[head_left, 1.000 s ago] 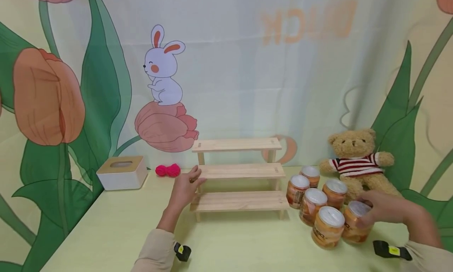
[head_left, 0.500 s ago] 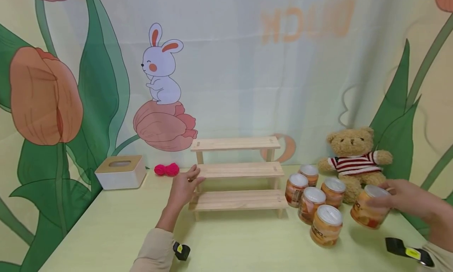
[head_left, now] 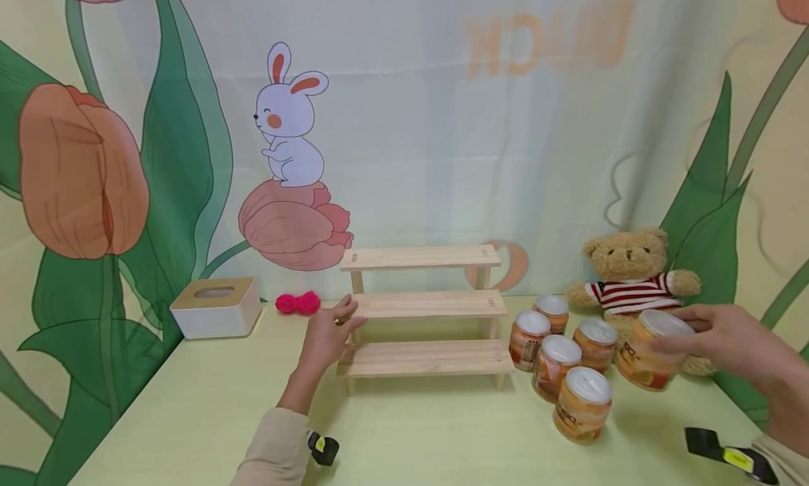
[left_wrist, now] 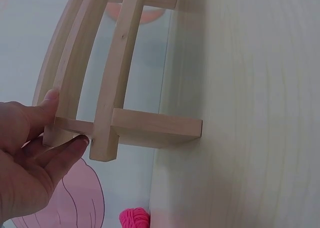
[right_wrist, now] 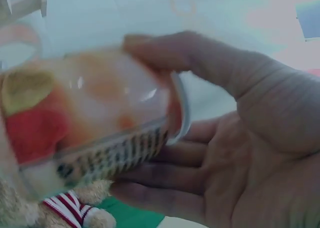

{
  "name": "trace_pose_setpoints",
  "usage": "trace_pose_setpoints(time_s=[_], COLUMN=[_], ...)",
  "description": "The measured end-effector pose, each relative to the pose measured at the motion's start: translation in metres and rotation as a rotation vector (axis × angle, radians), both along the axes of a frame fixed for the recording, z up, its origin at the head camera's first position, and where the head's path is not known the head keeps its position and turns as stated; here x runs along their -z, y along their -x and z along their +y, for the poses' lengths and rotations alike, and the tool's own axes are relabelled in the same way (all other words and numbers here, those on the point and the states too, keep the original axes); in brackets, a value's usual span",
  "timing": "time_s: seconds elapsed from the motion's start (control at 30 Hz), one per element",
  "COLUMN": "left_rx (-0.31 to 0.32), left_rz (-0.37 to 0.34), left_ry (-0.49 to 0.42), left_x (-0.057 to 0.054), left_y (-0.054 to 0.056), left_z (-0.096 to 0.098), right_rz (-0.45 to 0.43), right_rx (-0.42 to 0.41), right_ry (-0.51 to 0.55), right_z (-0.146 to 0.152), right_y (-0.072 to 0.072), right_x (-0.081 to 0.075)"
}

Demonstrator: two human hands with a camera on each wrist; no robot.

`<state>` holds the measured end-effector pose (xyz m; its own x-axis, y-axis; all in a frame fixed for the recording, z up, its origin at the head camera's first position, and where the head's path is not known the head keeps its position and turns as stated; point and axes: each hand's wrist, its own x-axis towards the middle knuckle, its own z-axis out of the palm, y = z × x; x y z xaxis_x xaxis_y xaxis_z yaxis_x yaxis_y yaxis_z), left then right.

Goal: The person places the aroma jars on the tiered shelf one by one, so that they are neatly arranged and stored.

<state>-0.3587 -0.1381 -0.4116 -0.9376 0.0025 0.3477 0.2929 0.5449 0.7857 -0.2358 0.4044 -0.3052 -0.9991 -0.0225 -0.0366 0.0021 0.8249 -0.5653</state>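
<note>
Can (head_left: 646, 359), held above the table (head_left: 442, 444), before the bear (head_left: 632, 258).
Seemed stiff, smooth, moderately heavy; best grasped below the lid (head_left: 663, 322), where right hand (head_left: 727, 342) pinched it, thumb opposite fingers. Left hand (head_left: 325, 340) pinched the shelf (head_left: 430, 305) end.

Beige sleeves (head_left: 273, 445) — black wrist straps (head_left: 703, 442)

The pale table (head_left: 430, 437) bears, from left to right, a box (head_left: 218, 321), pink yarn (head_left: 307, 303) and a three-tiered wooden rack (head_left: 425, 359); five cans (head_left: 556, 375) stand grouped beside the rack; a bear (head_left: 635, 298) sits behind them, farther right. All rest toward the table's back.
</note>
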Motion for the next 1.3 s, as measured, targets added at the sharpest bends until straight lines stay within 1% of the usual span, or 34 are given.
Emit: trace_pose_setpoints(time_s=[0.07,0.3,0.43,0.6,0.67,0.77,0.93,1.07,1.2,1.3], left_rx=[-0.004,-0.009,-0.011,-0.004,-0.003,-0.011,-0.013,-0.016,-0.018,-0.017], left_rz=[-0.002,0.002,-0.009,-0.018,-0.018,-0.021,-0.014,-0.014,-0.022,-0.014], left_ry=[0.003,0.015,0.012,0.007,0.007,0.006,0.011,0.023,0.034,0.036], left_x=[0.000,-0.001,-0.001,-0.002,-0.003,-0.003,-0.003,-0.003,-0.003,-0.006], left_y=[-0.001,-0.001,-0.002,-0.002,-0.003,-0.003,-0.004,-0.004,-0.005,-0.006], left_z=[0.000,0.001,0.001,0.001,0.002,0.002,0.002,0.003,0.003,0.004], right_rz=[0.027,0.094,0.144,0.196,0.199,0.208,0.202,0.186,0.210,0.240], right_rx=[0.002,-0.003,-0.006,-0.061,-0.080,-0.091,-0.115,-0.154,-0.205,-0.254], right_ry=[0.025,0.056,0.126,0.273,0.344,0.404,0.417,0.461,0.501,0.539], right_z=[-0.003,-0.018,-0.028,-0.041,-0.048,-0.060,-0.081,-0.097,-0.113,-0.126], right_y=[-0.001,-0.001,0.004,0.010,0.012,0.014,0.017,0.018,0.019,0.019], right_x=[0.000,-0.002,-0.001,0.001,0.002,0.003,0.005,0.009,0.013,0.016])
